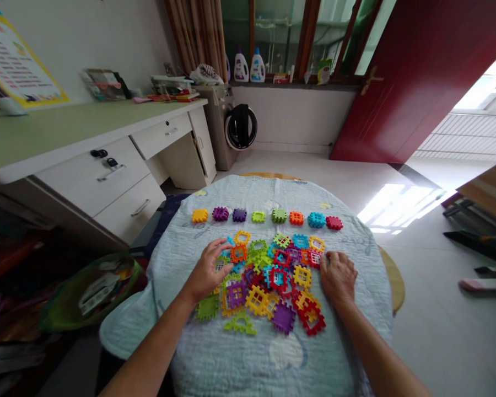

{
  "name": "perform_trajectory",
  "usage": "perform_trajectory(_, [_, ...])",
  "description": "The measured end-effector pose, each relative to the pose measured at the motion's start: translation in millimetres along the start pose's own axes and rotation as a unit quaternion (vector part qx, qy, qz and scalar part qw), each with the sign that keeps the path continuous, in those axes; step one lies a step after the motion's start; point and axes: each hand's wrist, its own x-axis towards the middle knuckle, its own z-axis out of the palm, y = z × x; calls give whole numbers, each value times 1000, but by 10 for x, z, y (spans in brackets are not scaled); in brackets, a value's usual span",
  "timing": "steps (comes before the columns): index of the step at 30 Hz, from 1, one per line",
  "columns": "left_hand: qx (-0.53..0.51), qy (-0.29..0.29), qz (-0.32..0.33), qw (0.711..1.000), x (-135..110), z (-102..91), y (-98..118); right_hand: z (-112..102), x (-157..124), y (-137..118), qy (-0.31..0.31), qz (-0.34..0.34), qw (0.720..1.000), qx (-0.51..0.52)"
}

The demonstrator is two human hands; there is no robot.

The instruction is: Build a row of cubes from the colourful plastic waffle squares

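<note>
Interlocking plastic building tiles with notched edges lie in a loose, many-coloured pile on the cloth. At the pile's left side is my left hand (206,269), thumb and fingers apart around a window tile (220,263), close to an orange tile (238,253). My right hand (339,274) rests on the cloth at the pile's right edge, fingers extended and slightly bent, beside a red window tile (314,258). Nearer to me are a purple tile (283,317), a yellow tile (257,300) and a green triangular piece (240,324). Whether either hand touches a tile is unclear.
Beyond the pile, small stacks sorted by colour form a row, from a yellow stack (199,215) to a red stack (334,223). A pale blue cloth (285,369) covers the round table. A desk (86,124) stands left, with a washing machine (219,127) behind.
</note>
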Motion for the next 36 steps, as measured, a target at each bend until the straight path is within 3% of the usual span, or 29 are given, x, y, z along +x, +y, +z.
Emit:
perform_trajectory(3, [50, 21, 22, 998, -75, 71, 251, -10, -3, -1, -2, 0, 1000, 2])
perform_trajectory(9, [74, -159, 42, 984, -287, 361, 626, -21, -7, -1, -10, 2, 1000, -4])
perform_trajectory(12, [90, -183, 23, 979, -328, 469, 681, -15, -5, 3, -11, 0, 1000, -3])
perform_trajectory(22, [23, -104, -21, 994, -237, 553, 608, -16, -7, -10, -10, 8, 1000, 4])
perform_trajectory(28, [-26, -88, -64, 994, -114, 475, 572, 3, 0, 6, -6, 7, 1000, 11])
perform_trajectory(32, [-46, -24, -86, 995, -64, 400, 548, 3, -1, 8, -4, 7, 1000, 16])
perform_trajectory(34, [-34, -4, -80, 996, -69, 396, 547, 3, -2, 5, -7, 9, 1000, 16])
perform_trajectory(36, [-6, -19, -49, 999, -92, 433, 564, 3, -2, 3, -8, 10, 1000, 15])
